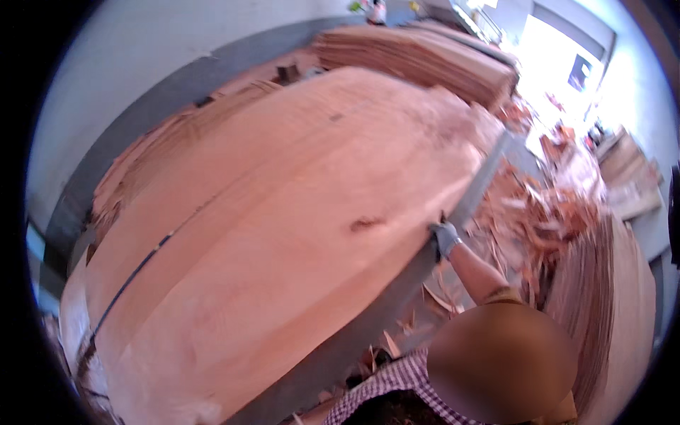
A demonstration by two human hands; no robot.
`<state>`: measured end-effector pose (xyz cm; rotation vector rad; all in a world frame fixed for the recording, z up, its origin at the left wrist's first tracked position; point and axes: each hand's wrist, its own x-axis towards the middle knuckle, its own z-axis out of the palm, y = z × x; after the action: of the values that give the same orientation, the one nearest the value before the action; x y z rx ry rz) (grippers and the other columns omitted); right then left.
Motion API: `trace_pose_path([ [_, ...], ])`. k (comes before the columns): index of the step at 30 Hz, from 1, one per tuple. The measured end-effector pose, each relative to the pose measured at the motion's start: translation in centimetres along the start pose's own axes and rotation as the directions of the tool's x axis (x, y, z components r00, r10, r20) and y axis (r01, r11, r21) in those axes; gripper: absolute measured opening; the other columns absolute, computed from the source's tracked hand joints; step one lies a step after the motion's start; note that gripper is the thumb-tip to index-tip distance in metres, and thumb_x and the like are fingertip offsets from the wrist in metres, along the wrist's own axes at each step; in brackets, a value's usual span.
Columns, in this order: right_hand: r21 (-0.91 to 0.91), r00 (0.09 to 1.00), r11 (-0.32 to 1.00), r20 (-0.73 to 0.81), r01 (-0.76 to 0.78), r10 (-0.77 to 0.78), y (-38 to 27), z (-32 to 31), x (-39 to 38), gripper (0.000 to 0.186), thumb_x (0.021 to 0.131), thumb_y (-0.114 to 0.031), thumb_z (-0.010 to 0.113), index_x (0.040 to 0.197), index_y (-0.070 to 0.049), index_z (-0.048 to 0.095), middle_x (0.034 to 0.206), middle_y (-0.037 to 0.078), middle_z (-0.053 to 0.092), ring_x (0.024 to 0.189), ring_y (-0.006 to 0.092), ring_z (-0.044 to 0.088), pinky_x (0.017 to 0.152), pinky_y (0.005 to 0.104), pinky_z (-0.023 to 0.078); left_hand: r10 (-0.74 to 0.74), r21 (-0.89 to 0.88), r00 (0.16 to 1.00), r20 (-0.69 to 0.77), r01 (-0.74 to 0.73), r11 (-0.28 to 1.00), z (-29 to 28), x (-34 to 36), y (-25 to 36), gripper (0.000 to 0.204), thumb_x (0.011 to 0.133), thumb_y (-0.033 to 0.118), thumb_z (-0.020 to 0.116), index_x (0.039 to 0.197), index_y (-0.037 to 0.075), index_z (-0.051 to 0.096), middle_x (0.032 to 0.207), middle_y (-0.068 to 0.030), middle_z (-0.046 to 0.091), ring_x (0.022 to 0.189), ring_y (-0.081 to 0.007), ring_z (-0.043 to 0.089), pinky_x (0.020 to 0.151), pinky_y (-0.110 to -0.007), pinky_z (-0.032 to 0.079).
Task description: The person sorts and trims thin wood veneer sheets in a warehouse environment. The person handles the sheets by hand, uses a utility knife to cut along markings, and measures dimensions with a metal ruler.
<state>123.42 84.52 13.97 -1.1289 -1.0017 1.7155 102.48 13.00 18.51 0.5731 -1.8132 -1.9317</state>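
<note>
A wide, thin sheet of pinkish-brown wood veneer (283, 212) lies across most of the view, with a dark knot-like mark near its right side. My right hand (445, 237), in a grey glove with dark fingertips, is at the sheet's right edge. Its fingers look closed on that edge, though they are small and partly blurred. Close to the hand, the edge appears slightly raised. My left hand is out of view. A blurred brown patch hides the area below my right forearm, beside checked cloth (382, 389).
A thin dark strip (134, 273) crosses the sheet at left. Stacked veneer (418, 60) stands at the far end, with another stack (602, 297) at right. Torn scraps (538, 212) litter the floor beside the grey edge (482, 184). A bright doorway (563, 60) is at far right.
</note>
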Motion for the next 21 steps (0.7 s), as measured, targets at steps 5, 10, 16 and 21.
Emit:
trace_pose_path([
  [5,-0.254,0.986,0.953,-0.026,-0.166,0.165,2.0,-4.8,0.5,0.018,0.075,-0.011,0.067,0.091,-0.004,0.061,0.065,0.002,0.055,0.044,0.0146,0.046,0.037,0.0285,0.035,-0.028,0.057,0.994,0.102,0.022,0.998,4.1,-1.6,-1.6,0.04,0.082,0.032,0.051,0.104,-0.001,0.058,0.107,-0.0181,0.057,0.095,-0.0303,0.054,0.085,-0.04,0.044],
  [10,-0.323,0.991,0.938,0.008,-0.122,0.132,5.0,-7.6,1.5,0.017,0.077,-0.009,0.065,0.093,-0.006,0.06,0.065,0.0,0.057,0.042,0.0133,0.05,0.034,0.0259,0.035,-0.066,0.09,0.98,0.188,0.05,0.995,5.3,-2.8,-2.5,0.036,0.077,0.028,0.054,0.1,0.001,0.059,0.104,-0.017,0.058,0.091,-0.0306,0.056,0.082,-0.04,0.045],
  [16,-0.286,0.953,0.953,0.245,-0.105,0.178,3.2,-8.6,5.2,0.034,0.078,-0.024,0.059,0.107,-0.006,0.055,0.094,0.008,0.057,0.086,0.0225,0.057,0.067,0.0347,0.047,0.162,0.657,0.893,0.42,-0.422,0.624,-4.5,-5.1,-5.1,0.032,0.072,0.024,0.059,0.095,0.002,0.06,0.1,-0.0156,0.059,0.086,-0.031,0.058,0.078,-0.039,0.047],
  [21,-0.207,0.872,0.89,0.201,-0.407,0.446,-2.7,-18.1,13.9,0.059,0.087,-0.048,0.048,0.129,-0.005,0.044,0.125,0.01,0.052,0.11,0.0233,0.051,0.083,0.0377,0.047,-0.062,0.678,0.936,0.347,-0.205,0.705,0.7,-12.0,-8.2,0.026,0.074,0.02,0.059,0.095,0.004,0.059,0.097,-0.013,0.06,0.084,-0.0294,0.059,0.076,-0.038,0.049],
])
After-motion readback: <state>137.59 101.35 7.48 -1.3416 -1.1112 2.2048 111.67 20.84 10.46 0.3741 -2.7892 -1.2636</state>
